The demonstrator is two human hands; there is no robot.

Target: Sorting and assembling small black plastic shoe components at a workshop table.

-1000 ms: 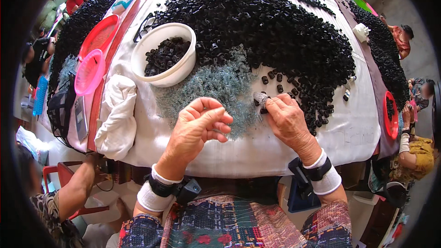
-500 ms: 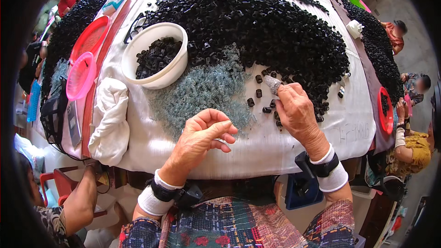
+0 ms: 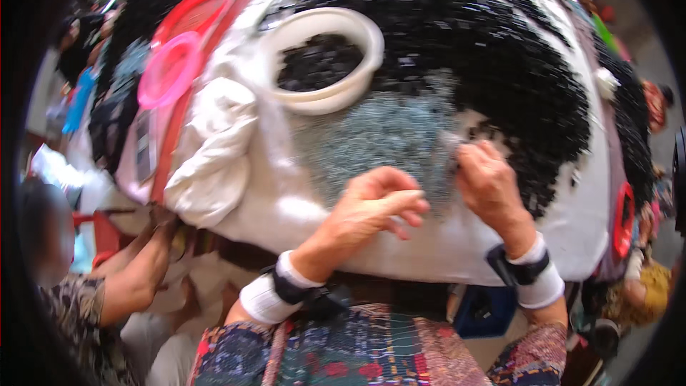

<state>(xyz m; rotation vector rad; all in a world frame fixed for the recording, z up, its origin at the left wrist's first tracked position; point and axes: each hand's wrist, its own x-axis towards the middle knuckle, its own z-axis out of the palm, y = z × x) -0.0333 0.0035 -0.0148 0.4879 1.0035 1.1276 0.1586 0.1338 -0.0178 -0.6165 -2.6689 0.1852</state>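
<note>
From the head view, I see the left hand (image 3: 382, 202), fingers loosely curled, just before the heap of bluish-grey springs (image 3: 375, 136); the right hand (image 3: 493, 182), fingers bunched, is at the heap's right edge. Through the blur, I can't tell whether either grips anything.

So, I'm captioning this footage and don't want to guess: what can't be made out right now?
Head view:
What the right hand pinches, if anything: blurred, and covered by its curled fingers.
Whether the left hand holds something: blurred, fingers partly folded.
Single springs in the blue-grey spring pile: smeared by blur.
The bottom of the white bowl: covered by black parts.
The white tablecloth's far end: cut off by the top edge.
</note>
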